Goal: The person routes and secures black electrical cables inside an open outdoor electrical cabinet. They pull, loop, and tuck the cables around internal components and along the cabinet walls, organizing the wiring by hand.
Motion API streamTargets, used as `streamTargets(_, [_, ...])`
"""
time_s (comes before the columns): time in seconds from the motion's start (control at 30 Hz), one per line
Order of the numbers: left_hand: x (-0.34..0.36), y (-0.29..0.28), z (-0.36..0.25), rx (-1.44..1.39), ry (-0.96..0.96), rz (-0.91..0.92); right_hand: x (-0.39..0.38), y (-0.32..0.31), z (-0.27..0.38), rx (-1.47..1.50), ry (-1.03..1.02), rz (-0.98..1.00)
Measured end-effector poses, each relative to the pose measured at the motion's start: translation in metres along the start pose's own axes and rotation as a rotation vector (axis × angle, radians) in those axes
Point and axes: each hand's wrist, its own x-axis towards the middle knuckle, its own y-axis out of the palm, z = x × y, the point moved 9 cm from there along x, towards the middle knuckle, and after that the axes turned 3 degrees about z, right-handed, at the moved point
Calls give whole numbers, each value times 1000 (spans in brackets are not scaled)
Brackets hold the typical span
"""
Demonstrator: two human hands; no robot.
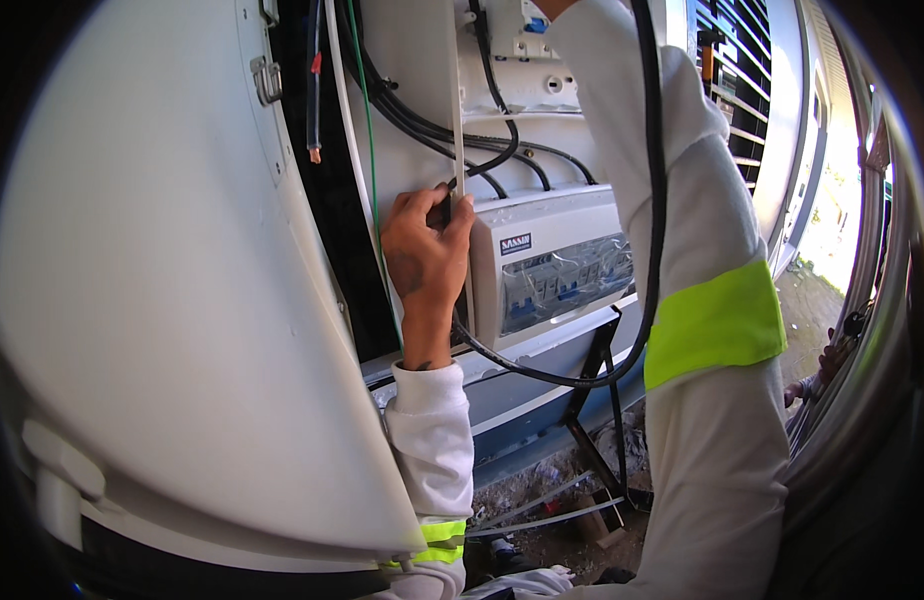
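My left hand [425,245] is closed, its fingers and thumb pinched around a black cable [489,166] at the edge of a white upright panel [456,90]. A loop of black cable [572,380] comes out by my left wrist, sags, then rises past my right sleeve to the top edge. Just right of my left hand sits a white breaker box [487,260] with a clear window over several breakers. My right arm reaches up; only a sliver of my right hand [554,7] shows at the top edge, its fingers out of sight.
A large white cabinet door [172,270] fills the left side. Beside it hang a cable with a bare copper end [315,150] and a green wire [368,130]. A white breaker unit [517,30] is above. Below stands a black metal frame [587,400] over rubble.
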Motion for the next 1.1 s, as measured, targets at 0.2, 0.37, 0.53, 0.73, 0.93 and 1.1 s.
streamTargets(0.2, [3, 2, -1, 129, 65, 34, 0, 11, -6, 87, 43, -22])
streamTargets(0.37, [12, 7, -4, 140, 119, 140, 8, 30, -11, 115, 92, 214])
streamTargets(0.53, [10, 1, -9, 184, -11, 256, 18, 45, -11, 286, -4, 255])
streamTargets(0.73, [9, 15, -34, 454, -129, 113, 29, 61, -13, 292, -6, 186])
streamTargets(0.93, [12, 52, -42, 381, -228, -231, -17, 32, -11, 223, -75, 97])
streamTargets(1.1, [17, 60, -31, 336, -297, -307, -133, -18, -85, 577, 98, -406])
